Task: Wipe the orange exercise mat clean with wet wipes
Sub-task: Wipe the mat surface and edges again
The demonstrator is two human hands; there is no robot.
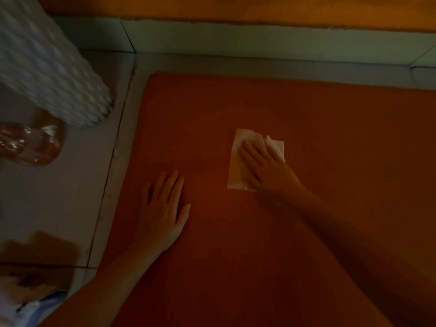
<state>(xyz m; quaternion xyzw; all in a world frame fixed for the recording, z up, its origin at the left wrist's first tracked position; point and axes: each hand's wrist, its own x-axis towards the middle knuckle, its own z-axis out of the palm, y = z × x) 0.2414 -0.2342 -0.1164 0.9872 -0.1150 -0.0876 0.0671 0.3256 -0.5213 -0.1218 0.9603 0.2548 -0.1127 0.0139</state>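
Note:
The orange exercise mat lies flat on a tiled floor and fills most of the view. A white wet wipe is spread on the mat near its middle. My right hand presses on the wipe with straight fingers and covers its right half. My left hand rests flat on the mat, fingers straight, to the left of the wipe and apart from it.
Grey floor tiles run along the mat's left edge. A clear plastic bottle lies at the left, beside a pale patterned cloth. A skirting and orange wall bound the far side. A blurred packet sits at the lower left.

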